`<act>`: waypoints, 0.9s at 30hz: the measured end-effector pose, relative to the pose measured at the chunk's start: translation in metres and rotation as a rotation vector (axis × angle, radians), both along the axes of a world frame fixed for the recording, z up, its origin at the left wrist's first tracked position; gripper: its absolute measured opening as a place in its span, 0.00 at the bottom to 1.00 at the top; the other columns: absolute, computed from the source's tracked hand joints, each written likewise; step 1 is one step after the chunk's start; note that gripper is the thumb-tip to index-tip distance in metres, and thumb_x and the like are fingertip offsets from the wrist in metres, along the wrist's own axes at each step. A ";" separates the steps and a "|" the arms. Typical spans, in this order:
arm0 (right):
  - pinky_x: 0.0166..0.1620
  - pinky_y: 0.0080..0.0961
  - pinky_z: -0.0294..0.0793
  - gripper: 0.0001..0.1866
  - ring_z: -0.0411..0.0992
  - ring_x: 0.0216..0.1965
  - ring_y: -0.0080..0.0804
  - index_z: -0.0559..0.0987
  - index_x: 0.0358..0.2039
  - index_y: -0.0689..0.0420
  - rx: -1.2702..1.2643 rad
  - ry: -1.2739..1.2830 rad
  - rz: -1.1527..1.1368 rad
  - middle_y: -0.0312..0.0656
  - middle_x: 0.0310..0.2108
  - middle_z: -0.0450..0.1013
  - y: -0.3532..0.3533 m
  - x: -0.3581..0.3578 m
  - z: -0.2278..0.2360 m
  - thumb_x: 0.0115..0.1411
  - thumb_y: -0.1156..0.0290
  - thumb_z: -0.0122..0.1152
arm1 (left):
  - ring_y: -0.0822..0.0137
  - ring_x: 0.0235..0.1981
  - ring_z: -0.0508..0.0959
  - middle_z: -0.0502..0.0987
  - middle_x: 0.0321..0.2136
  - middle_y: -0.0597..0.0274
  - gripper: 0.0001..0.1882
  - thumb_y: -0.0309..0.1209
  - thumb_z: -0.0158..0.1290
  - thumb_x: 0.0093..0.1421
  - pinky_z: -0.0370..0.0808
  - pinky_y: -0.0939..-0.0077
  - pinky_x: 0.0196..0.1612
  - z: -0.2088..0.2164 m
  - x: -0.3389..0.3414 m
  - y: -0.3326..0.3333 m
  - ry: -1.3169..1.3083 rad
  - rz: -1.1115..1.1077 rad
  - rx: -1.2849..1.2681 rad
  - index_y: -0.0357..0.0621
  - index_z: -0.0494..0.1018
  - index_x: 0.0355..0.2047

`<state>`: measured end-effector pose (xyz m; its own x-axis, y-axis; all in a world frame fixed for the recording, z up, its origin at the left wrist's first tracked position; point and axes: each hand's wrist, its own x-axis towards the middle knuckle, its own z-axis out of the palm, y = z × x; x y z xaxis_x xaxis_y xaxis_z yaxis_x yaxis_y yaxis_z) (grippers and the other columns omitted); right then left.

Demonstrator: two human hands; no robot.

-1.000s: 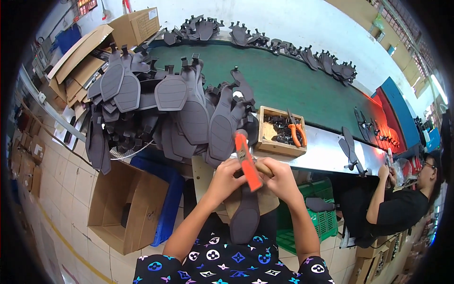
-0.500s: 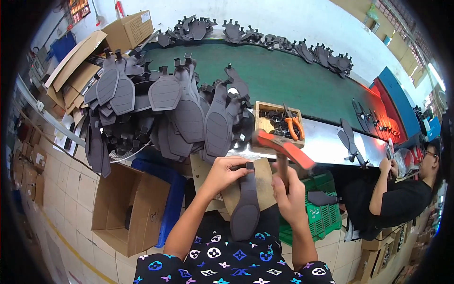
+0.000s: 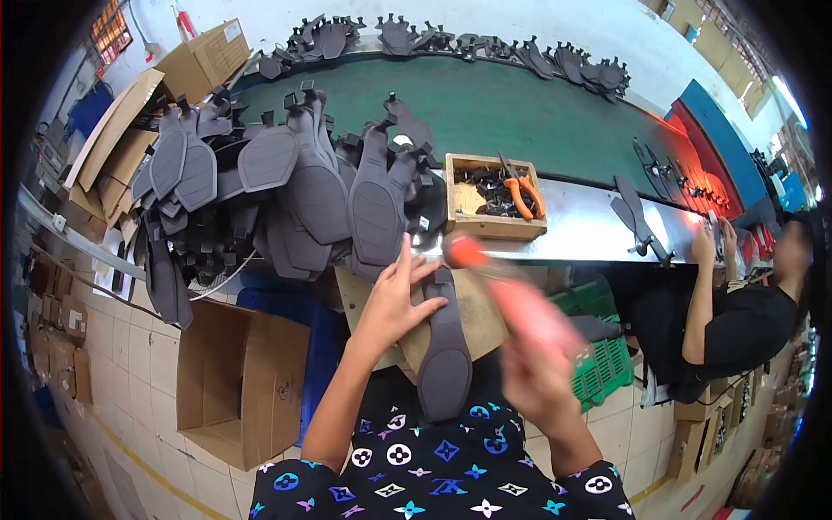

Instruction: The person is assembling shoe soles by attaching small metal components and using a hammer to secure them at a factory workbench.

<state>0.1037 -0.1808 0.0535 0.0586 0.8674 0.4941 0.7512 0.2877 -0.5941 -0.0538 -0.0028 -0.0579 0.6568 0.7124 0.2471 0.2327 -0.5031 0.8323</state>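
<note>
A dark grey sole-shaped piece (image 3: pixel 445 381) lies lengthwise before me. Its wide end is against my lap and its narrow end is on a worn tan board (image 3: pixel 485 316). My left hand (image 3: pixel 394 299) is beside the narrow end with fingers stretched apart, the thumb touching the piece's edge. In my right hand (image 3: pixel 546 386) is a hammer (image 3: pixel 533 316) with a red-orange head, smeared by motion. It is raised to the right of the piece, apart from it.
A heap of similar pieces (image 3: pixel 316 199) covers the bench's left side. Beyond the board stands a wooden box (image 3: pixel 494 227) with small black parts and orange-handled pliers (image 3: pixel 523 198). A cardboard box (image 3: pixel 243 381) is at left, a green crate (image 3: pixel 598 373) at right. A co-worker (image 3: pixel 737 321) sits at far right.
My left fingers have loosened from the narrow end and spread apart. The hammer has swung and now blurs, its head angled differently. The whole view has shifted slightly.
</note>
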 end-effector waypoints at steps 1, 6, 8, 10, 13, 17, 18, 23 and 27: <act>0.30 0.39 0.74 0.29 0.72 0.27 0.50 0.66 0.64 0.64 -0.149 -0.059 0.002 0.52 0.27 0.70 0.011 0.004 -0.031 0.62 0.80 0.58 | 0.50 0.63 0.69 0.79 0.53 0.55 0.58 0.36 0.67 0.54 0.64 0.65 0.64 -0.003 0.000 -0.002 0.059 0.030 0.105 0.33 0.37 0.71; 0.30 0.29 0.73 0.12 0.72 0.24 0.44 0.76 0.46 0.69 0.113 -0.014 -0.110 0.49 0.27 0.74 -0.001 0.009 0.039 0.62 0.80 0.58 | 0.51 0.66 0.65 0.74 0.58 0.55 0.55 0.39 0.65 0.56 0.61 0.62 0.68 0.003 -0.002 0.003 0.043 -0.023 -0.014 0.36 0.39 0.72; 0.29 0.29 0.73 0.13 0.72 0.24 0.43 0.75 0.47 0.69 0.162 -0.070 -0.051 0.48 0.26 0.73 0.004 0.007 0.012 0.61 0.81 0.58 | 0.51 0.67 0.63 0.73 0.60 0.54 0.45 0.39 0.63 0.57 0.57 0.57 0.69 0.007 -0.006 0.007 0.182 -0.083 0.043 0.41 0.53 0.70; 0.28 0.29 0.71 0.15 0.70 0.22 0.42 0.74 0.48 0.68 -0.057 0.019 -0.021 0.48 0.24 0.70 0.017 0.008 -0.039 0.59 0.83 0.60 | 0.50 0.68 0.63 0.72 0.60 0.53 0.39 0.39 0.63 0.57 0.55 0.54 0.70 -0.003 0.002 0.009 0.163 -0.105 0.137 0.42 0.60 0.66; 0.28 0.37 0.71 0.22 0.72 0.24 0.45 0.74 0.54 0.68 0.013 0.006 -0.087 0.51 0.27 0.70 0.006 0.012 -0.008 0.57 0.84 0.63 | 0.48 0.66 0.64 0.72 0.59 0.49 0.23 0.34 0.61 0.58 0.53 0.52 0.71 -0.001 -0.001 0.006 0.073 -0.073 0.180 0.43 0.75 0.54; 0.27 0.32 0.73 0.20 0.73 0.23 0.44 0.75 0.53 0.66 0.158 -0.024 -0.142 0.50 0.29 0.74 0.000 0.028 -0.013 0.58 0.84 0.62 | 0.53 0.45 0.82 0.82 0.44 0.53 0.16 0.25 0.58 0.58 0.77 0.68 0.50 0.023 -0.017 -0.023 -0.094 -0.137 -0.008 0.40 0.79 0.48; 0.28 0.33 0.74 0.24 0.74 0.24 0.44 0.72 0.57 0.65 0.109 -0.098 -0.129 0.50 0.30 0.74 0.004 0.027 -0.010 0.58 0.85 0.61 | 0.57 0.36 0.83 0.83 0.39 0.54 0.14 0.26 0.58 0.59 0.78 0.71 0.40 0.039 -0.022 -0.037 -0.227 -0.172 0.046 0.38 0.79 0.46; 0.37 0.35 0.78 0.30 0.78 0.39 0.45 0.72 0.62 0.57 -0.325 -0.480 0.066 0.48 0.43 0.77 0.024 0.021 -0.044 0.57 0.82 0.58 | 0.67 0.25 0.76 0.74 0.23 0.57 0.13 0.31 0.56 0.65 0.73 0.74 0.32 0.101 -0.053 -0.102 -0.197 -0.364 -0.475 0.32 0.75 0.29; 0.45 0.40 0.78 0.25 0.78 0.44 0.45 0.73 0.60 0.60 -0.091 -0.636 0.330 0.48 0.45 0.78 0.030 0.024 -0.035 0.60 0.75 0.58 | 0.70 0.24 0.72 0.66 0.19 0.60 0.16 0.31 0.55 0.67 0.69 0.74 0.31 0.096 -0.059 -0.122 -0.346 -0.398 -0.662 0.29 0.71 0.26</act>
<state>0.1273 -0.1508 0.0181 -0.4887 0.8295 0.2705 0.8420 0.5296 -0.1028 -0.1128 -0.1248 0.0381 0.8536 0.5124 0.0938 -0.1809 0.1226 0.9758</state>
